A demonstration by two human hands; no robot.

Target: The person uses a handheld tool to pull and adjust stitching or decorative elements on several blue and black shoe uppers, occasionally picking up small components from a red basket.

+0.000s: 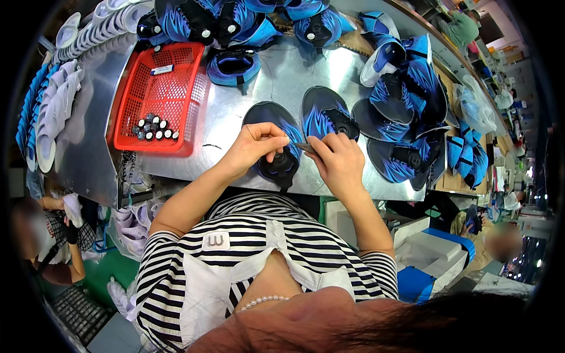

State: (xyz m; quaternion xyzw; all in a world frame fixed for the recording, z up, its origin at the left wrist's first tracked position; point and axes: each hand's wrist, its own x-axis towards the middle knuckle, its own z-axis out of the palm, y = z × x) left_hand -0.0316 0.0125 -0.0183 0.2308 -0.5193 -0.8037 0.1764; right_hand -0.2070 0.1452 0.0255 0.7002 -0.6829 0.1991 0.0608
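Observation:
My left hand [258,147] is closed in a pinch, thumb against forefinger, and whatever it holds is too small to make out. Close beside it, my right hand [340,157] grips a small dark metal tool with a narrow tip, perhaps thread snips [304,147], pointing at the left fingertips. Below both hands lies a blue and black shoe upper [275,115] on the metal table [226,126]. A second matching upper [321,103] lies to its right, partly behind my right hand.
A red plastic basket [197,70] on the left holds several small round knobs [154,126] and a white tube [162,70]. More blue uppers [400,112] are piled at right and along the far edge. White shoe pieces [56,112] stand at far left. Other people work at both sides.

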